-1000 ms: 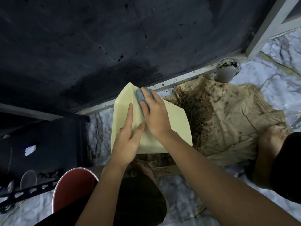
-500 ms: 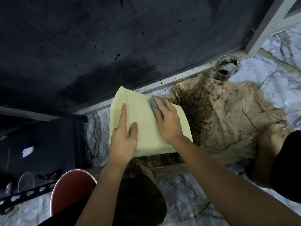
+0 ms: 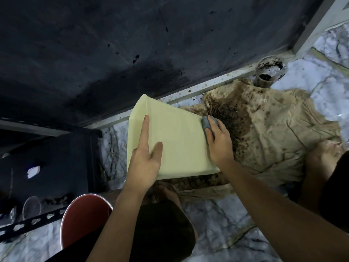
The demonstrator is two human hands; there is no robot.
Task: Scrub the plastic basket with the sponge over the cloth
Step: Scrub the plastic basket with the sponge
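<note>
at the far left, a dark shelf [image 3: 47,157] is seen in the shadow, with a clear glass [image 3: 31,207] low beside it. a red bowl [image 3: 83,218] with a white rim is seen near the bottom, just left of the left arm. above all of this, a big dark wall [image 3: 132,44] is spotted with black specks. the left hand [image 3: 144,163] is laid flat and open on the plastic basket [image 3: 175,140], with one finger stretched long and the thumb pressed beside it. nothing is gripped by this hand; the basket is only pushed down and kept steady. the pale yellow basket is turned so that a smooth side faces up, and it is held above the near left part of the cloth [image 3: 273,133]. a few tiny dark dots are seen near its far edge. at the basket's right edge, the grey sponge [image 3: 207,122] is gripped by the right hand [image 3: 220,144], with the fingers curled over it. the sponge is pressed against that edge. the tan cloth is spread on the marble floor [image 3: 222,214] and is stained brown and black, most of all just beside the sponge. a dirty cup [image 3: 270,72] is stood at the far end of the cloth.
</note>
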